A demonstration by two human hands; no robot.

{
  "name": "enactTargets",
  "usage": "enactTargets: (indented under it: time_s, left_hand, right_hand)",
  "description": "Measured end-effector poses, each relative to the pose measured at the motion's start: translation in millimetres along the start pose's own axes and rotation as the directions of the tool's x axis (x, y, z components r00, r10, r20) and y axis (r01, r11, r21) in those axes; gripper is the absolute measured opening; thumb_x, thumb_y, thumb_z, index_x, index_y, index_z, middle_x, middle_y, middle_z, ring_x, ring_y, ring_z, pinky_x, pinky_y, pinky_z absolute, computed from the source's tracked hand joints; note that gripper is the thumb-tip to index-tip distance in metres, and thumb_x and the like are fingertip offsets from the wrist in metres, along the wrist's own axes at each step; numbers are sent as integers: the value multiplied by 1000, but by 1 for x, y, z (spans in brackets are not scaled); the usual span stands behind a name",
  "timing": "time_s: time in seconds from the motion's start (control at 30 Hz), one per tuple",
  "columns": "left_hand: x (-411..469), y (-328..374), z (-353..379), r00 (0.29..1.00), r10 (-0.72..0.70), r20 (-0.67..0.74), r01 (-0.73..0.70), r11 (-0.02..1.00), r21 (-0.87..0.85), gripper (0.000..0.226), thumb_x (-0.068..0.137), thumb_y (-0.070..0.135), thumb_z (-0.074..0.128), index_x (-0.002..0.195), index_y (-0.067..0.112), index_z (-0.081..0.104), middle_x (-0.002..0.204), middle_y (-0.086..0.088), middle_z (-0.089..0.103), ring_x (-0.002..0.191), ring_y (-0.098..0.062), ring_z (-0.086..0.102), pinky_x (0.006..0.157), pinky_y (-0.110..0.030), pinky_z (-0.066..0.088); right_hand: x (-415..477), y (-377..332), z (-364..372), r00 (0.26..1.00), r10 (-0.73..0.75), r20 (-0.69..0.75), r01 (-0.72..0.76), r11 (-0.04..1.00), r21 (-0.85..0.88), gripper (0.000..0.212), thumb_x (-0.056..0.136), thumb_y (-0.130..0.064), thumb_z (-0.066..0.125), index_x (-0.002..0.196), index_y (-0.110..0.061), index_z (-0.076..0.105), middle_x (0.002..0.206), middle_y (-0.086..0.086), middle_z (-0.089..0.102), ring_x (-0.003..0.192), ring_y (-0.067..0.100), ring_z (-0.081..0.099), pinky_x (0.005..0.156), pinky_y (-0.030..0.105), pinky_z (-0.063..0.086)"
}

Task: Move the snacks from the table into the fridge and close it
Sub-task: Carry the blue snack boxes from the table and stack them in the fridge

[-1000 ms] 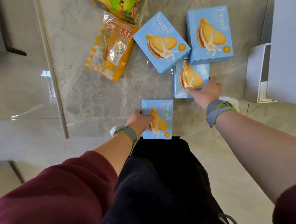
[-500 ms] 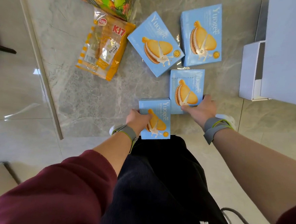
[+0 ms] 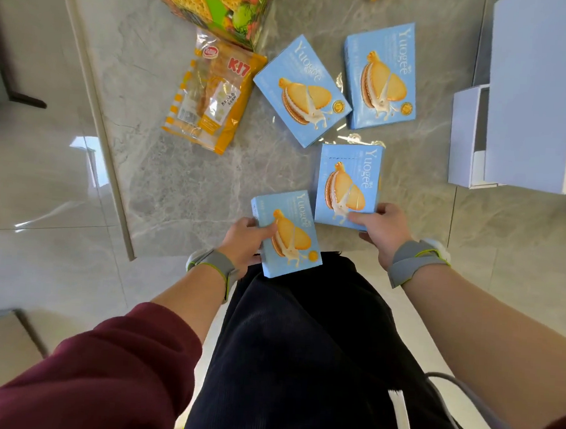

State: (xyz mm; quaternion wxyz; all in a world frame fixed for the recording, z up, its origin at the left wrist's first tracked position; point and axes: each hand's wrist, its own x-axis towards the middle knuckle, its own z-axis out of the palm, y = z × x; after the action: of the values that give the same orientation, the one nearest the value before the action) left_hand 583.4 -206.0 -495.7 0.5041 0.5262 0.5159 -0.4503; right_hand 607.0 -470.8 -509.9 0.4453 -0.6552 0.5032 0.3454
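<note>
Each of my hands holds a light blue biscuit box. My left hand (image 3: 244,241) grips one box (image 3: 290,238) by its left edge, at the near edge of the grey marble table (image 3: 177,180). My right hand (image 3: 382,229) grips a second box (image 3: 347,182) by its near end, thumb on top. Two more blue boxes lie flat farther back, one (image 3: 302,90) turned at an angle and one (image 3: 380,75) to its right. A yellow clear-fronted snack bag (image 3: 212,99) and a green and orange cracker pack (image 3: 219,5) lie at the back left.
A white cabinet or appliance body (image 3: 544,92) with an open white box-like part (image 3: 464,136) stands at the right of the table. Glossy beige floor tiles lie to the left. A dark chair leg (image 3: 25,99) shows at far left. My dark trousers fill the foreground.
My right hand has pulled its blue box toward me, clear of the two boxes behind it. My left hand keeps its box at the table's near edge.
</note>
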Motion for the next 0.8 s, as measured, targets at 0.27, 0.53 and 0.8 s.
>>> enactTargets:
  time_s: [0.27, 0.53, 0.8]
  left_hand:
    - [-72, -2, -28, 997, 77, 4, -74, 965, -250, 37, 91, 11, 73, 127, 9, 64, 121, -15, 73, 96, -25, 71, 68, -37, 62]
    - [-183, 16, -38, 938, 339, -75, -339, 849, -406, 28, 98, 18, 66, 126, 17, 65, 125, -13, 73, 108, -30, 73, 75, -40, 62]
    - [-310, 5, -25, 841, 490, -229, -517, 601, -610, 34, 100, 30, 58, 133, 21, 64, 125, -12, 72, 104, -31, 74, 73, -47, 61]
  right_hand:
    - [-73, -25, -29, 995, 4, 98, -19, 989, 147, 29, 83, -15, 82, 106, -12, 65, 110, 12, 73, 89, 23, 67, 75, 31, 58]
    - [-167, -80, -62, 949, -182, 256, 98, 946, 310, 22, 88, -5, 75, 107, -11, 65, 107, 15, 72, 91, 25, 64, 86, 34, 57]
    - [-265, -124, -116, 823, -416, 387, 221, 862, 456, 35, 87, -7, 76, 121, -9, 66, 115, 13, 73, 100, 24, 66, 90, 38, 56]
